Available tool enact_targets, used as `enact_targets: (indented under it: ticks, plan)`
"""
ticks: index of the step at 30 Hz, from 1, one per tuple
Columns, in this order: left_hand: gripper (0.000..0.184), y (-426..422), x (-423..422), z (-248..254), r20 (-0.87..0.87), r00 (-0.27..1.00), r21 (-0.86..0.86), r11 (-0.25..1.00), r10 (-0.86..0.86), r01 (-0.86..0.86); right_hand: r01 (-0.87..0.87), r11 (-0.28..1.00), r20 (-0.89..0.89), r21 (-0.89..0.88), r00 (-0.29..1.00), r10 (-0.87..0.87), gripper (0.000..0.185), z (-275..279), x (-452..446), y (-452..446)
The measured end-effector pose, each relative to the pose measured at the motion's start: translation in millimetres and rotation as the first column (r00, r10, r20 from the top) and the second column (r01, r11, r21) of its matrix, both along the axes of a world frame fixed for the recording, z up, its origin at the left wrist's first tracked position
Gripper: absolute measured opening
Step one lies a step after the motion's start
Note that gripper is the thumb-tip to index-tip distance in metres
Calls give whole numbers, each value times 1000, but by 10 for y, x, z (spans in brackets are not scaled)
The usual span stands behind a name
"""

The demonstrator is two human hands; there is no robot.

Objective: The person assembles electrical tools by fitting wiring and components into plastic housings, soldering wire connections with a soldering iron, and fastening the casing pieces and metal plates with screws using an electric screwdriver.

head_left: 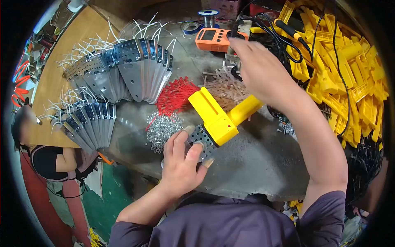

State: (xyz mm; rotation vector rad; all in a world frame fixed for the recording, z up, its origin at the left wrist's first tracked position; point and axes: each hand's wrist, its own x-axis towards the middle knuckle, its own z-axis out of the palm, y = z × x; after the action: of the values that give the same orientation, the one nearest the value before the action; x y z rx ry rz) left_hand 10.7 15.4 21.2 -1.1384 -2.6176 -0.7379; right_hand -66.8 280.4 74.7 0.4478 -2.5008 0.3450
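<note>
My left hand (183,162) is on a perforated dark metal plate (202,142), its fingers bent over the plate's surface. The plate runs into a yellow plastic housing with a round handle (222,119), which lies at a slant on the grey table. My right hand (257,61) reaches to the back of the table, beside an orange device with a small screen (213,40). Its fingertips are at the device's right end, near a black plug; they are blurred, and whether they hold anything is hidden.
Fanned metal plates with white wires (144,70) stand at the left. Red wires (177,95), small nuts (163,129) and clear strips (226,86) lie mid-table. Yellow plastic parts (349,74) are heaped at the right, with black cables hanging across. A solder spool (208,18) stands behind. Another person (45,160) is at far left.
</note>
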Motion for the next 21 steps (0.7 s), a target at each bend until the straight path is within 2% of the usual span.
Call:
enact_targets:
  ticks: [1,3,6,13,18,21]
  plan:
    - [57,-5,0,-4,-8,1000,8,1000,-1,1,2,1000,2,-1,1000,-2,26,-66,-145,45]
    - [58,-21,3,-12,-5,1000,12,1000,1,-1,65,982,-47,178,997,-58,25,-145,-325,73]
    - [57,-32,-4,-18,-20,1000,23,1000,-9,9,102,969,7,226,994,-107,29,-194,-373,20]
    - [55,-21,-5,37,-3,1000,33,999,-22,22,97,959,42,266,993,-112,35,-158,-354,22]
    - [54,-29,-21,36,1,1000,50,999,-17,17,74,954,-9,291,997,-75,32,-174,-366,31]
    - [56,-32,-26,53,-13,999,37,998,-41,42,56,950,20,307,998,-65,28,-134,-384,48]
